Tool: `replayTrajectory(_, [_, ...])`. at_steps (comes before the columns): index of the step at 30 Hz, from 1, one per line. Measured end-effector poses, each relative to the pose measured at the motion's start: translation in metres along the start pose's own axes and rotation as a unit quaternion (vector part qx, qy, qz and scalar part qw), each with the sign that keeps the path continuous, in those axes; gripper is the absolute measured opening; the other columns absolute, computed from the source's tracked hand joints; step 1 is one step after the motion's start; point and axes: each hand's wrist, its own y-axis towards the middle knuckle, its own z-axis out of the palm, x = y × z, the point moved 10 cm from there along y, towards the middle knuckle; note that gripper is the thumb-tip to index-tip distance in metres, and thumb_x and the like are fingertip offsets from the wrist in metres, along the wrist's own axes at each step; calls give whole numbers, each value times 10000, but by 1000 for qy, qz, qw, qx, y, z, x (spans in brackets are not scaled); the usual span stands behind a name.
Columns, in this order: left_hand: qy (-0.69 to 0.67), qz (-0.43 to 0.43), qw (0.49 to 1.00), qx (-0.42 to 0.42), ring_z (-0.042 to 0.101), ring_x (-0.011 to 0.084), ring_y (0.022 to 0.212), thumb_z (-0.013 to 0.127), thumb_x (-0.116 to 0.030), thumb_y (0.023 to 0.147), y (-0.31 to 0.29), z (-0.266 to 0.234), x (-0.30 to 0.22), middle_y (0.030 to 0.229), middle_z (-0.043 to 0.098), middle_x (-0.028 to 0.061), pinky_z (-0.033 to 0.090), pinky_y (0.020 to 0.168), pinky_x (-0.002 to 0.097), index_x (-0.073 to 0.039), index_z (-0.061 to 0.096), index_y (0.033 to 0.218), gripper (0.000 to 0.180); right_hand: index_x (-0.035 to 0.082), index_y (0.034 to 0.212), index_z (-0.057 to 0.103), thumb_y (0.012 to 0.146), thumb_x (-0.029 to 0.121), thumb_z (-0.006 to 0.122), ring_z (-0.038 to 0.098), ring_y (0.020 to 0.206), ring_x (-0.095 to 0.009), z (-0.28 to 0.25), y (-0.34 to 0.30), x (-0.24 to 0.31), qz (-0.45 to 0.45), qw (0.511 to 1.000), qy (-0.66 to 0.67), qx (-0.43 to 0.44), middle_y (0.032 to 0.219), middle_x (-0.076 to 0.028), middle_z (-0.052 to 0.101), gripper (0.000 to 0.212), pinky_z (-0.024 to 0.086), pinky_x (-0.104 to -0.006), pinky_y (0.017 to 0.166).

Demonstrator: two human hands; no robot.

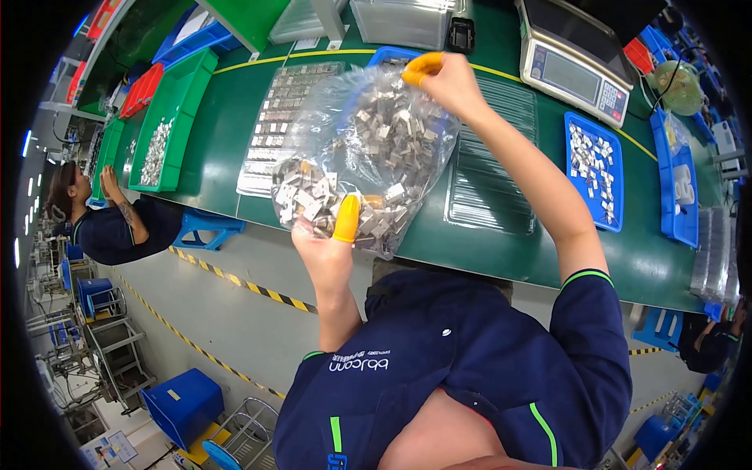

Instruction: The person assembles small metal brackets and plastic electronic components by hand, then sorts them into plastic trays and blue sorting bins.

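A clear plastic bag full of small silvery metal-and-white parts is tilted in front of me, over the near side of a blue tray. My left hand, with yellow finger cots, is closed round the bag's low left part, its thumb on the outside. At the bag's upper right edge, my right hand is closed in a pinch on the film, also in yellow cots. Many more parts show through the film towards the tray; which lie in the tray and which in the bag I cannot tell.
Clear blister trays lie either side: a filled one left, another right. Further right are a scale and a blue tray of parts. A green bin stands left, near a seated co-worker.
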Motion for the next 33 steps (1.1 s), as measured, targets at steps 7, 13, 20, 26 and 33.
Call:
replayTrajectory(7, [-16, -37, 999, -23, 557, 102, 846, 599, 43, 786, -3, -22, 14, 1000, 576, 81, 454, 750, 226, 61, 438, 1211, 454, 1, 874, 673, 706, 200, 702, 641, 717, -194, -17, 5, 34, -21, 999, 23, -33, 802, -120, 668, 262, 499, -290, 687])
replayTrajectory(13, [-54, -46, 996, -47, 555, 114, 879, 594, 45, 788, -3, -32, 15, 1046, 564, 96, 446, 768, 227, 60, 372, 1284, 544, 8, 865, 677, 699, 202, 705, 639, 728, -204, -15, 2, 43, -64, 994, 73, -42, 808, -126, 667, 256, 493, -288, 695])
replayTrajectory(20, [-21, -21, 999, -25, 559, 108, 842, 615, 55, 769, 11, -26, 14, 987, 575, 70, 450, 744, 226, 57, 464, 1148, 408, 34, 844, 681, 682, 160, 705, 644, 714, -227, 12, -11, -8, 2, 999, -35, -1, 793, -130, 664, 206, 500, -306, 672])
replayTrajectory(26, [-60, -11, 997, -45, 571, 126, 859, 612, 74, 765, 8, -25, 6, 1012, 568, 94, 472, 747, 247, 47, 423, 1191, 467, 15, 852, 676, 684, 165, 714, 644, 700, -202, 12, -8, -25, 10, 1000, -28, 10, 780, -123, 664, 229, 504, -298, 659])
replayTrajectory(33, [-85, 40, 995, -40, 585, 159, 888, 597, 97, 757, 12, -33, -7, 1049, 562, 113, 482, 785, 287, 55, 405, 1216, 499, 13, 851, 676, 703, 151, 715, 621, 627, -141, 23, -11, -14, -10, 998, 57, 4, 738, -88, 663, 207, 496, -260, 586])
